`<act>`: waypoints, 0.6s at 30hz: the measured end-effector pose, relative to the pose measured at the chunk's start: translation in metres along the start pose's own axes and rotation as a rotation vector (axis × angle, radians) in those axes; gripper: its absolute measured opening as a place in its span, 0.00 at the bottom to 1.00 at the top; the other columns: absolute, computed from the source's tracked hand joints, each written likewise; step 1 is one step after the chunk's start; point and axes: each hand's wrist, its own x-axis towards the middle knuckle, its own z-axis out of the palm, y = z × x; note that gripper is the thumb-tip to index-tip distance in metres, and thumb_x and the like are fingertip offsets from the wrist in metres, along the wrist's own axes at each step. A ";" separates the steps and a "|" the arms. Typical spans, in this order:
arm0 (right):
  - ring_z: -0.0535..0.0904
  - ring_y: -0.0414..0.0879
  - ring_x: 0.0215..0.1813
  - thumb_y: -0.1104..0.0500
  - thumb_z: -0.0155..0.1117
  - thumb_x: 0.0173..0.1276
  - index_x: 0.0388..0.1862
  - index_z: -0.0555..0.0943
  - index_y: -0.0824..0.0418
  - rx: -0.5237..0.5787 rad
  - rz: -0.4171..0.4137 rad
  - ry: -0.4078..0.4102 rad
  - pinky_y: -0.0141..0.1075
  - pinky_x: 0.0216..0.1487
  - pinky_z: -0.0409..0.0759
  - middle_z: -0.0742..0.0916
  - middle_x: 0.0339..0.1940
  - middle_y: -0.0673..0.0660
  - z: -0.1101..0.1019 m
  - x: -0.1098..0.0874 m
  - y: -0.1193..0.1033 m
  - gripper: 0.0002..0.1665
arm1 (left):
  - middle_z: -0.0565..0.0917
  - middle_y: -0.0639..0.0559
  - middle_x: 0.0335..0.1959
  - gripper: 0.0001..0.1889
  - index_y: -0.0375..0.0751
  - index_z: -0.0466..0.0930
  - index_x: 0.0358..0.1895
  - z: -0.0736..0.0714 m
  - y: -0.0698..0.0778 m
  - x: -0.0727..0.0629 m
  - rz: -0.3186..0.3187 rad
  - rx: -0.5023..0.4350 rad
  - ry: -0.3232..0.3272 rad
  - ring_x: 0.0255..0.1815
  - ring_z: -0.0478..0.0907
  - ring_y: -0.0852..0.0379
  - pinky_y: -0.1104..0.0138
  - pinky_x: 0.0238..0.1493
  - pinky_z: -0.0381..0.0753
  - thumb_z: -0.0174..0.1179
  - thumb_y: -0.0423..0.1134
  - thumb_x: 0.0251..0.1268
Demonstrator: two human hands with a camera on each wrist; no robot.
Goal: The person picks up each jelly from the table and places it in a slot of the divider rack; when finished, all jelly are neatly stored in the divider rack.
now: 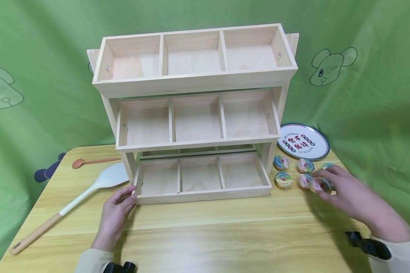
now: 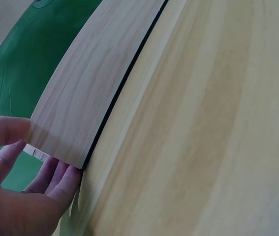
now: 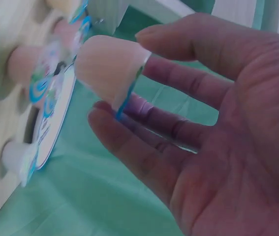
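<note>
A three-tier wooden rack (image 1: 198, 85) with compartment trays stands on the table. My left hand (image 1: 114, 212) grips the left front corner of its bottom tray (image 1: 205, 196). In the left wrist view, the thumb lies at the tray's upper edge and other fingers (image 2: 63, 179) are at its end. To the right of the rack, my right hand (image 1: 355, 199) pinches a small jelly cup (image 3: 109, 69) by its rim, above the table. Several more jelly cups (image 1: 283, 180) stand close by, lids up.
Behind the jelly cups lies an oval white plate (image 1: 300, 141) with a dark blue rim and red lettering. On the left are a white spatula (image 1: 109, 176) with a wooden handle and a small reddish-brown spoon (image 1: 95, 161). A green curtain (image 1: 362, 94) hangs behind the table (image 1: 205, 235).
</note>
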 end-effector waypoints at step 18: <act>0.78 0.47 0.36 0.59 0.72 0.59 0.53 0.81 0.63 0.053 -0.032 -0.166 0.42 0.32 0.81 0.79 0.47 0.58 -0.006 0.031 -0.051 0.22 | 0.71 0.41 0.60 0.19 0.27 0.74 0.61 -0.005 -0.001 0.002 0.002 -0.006 -0.030 0.56 0.76 0.52 0.66 0.60 0.78 0.58 0.27 0.68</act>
